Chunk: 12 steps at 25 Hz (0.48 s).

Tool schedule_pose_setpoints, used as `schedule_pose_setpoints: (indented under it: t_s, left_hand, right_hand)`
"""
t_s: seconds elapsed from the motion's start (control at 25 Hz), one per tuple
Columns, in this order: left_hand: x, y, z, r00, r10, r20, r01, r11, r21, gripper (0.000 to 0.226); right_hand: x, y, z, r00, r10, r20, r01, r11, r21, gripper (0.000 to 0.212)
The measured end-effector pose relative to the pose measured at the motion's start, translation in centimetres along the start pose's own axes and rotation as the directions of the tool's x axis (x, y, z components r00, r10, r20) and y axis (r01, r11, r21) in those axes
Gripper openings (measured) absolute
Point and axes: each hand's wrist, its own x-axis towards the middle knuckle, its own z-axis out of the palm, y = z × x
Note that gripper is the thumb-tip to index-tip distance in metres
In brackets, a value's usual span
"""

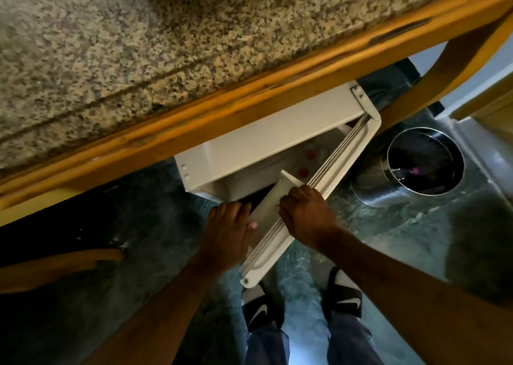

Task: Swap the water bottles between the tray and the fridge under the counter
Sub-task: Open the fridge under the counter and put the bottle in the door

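- Right hand (pixel 305 214) clamped over top edge of open white fridge door (pixel 280 242).
- Left hand (pixel 226 231) flat, fingers extended, against door's inner side.
- Red-capped water bottles (pixel 306 160) inside white under-counter fridge (pixel 249 148), beyond both hands.

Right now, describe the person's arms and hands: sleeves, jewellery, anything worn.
Both forearms are bare, with no sleeve in sight. The left hand and right hand show no gloves, rings, watch or bracelet. Fingernails look short and unpainted.
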Motion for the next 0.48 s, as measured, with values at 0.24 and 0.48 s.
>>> schedule_pose_setpoints:
  t_s: [0.24, 0.48]
  left_hand:
    - [2.1, 2.7, 0.2, 0.994, -0.044, 0.101, 0.048, 0.998, -0.037, 0.047]
    - [4.0, 6.7, 1.4, 0.984, -0.002, 0.176, 0.020, 0.995, -0.102, 0.053]
  right_hand:
    - [-4.5, 3.1, 0.4, 0.997, 0.065, -0.052, -0.063, 0.998, 0.030, 0.014]
    - [-10.8, 7.9, 1.4, 0.989, -0.018, -0.150, 0.010, 0.998, -0.057, 0.018]
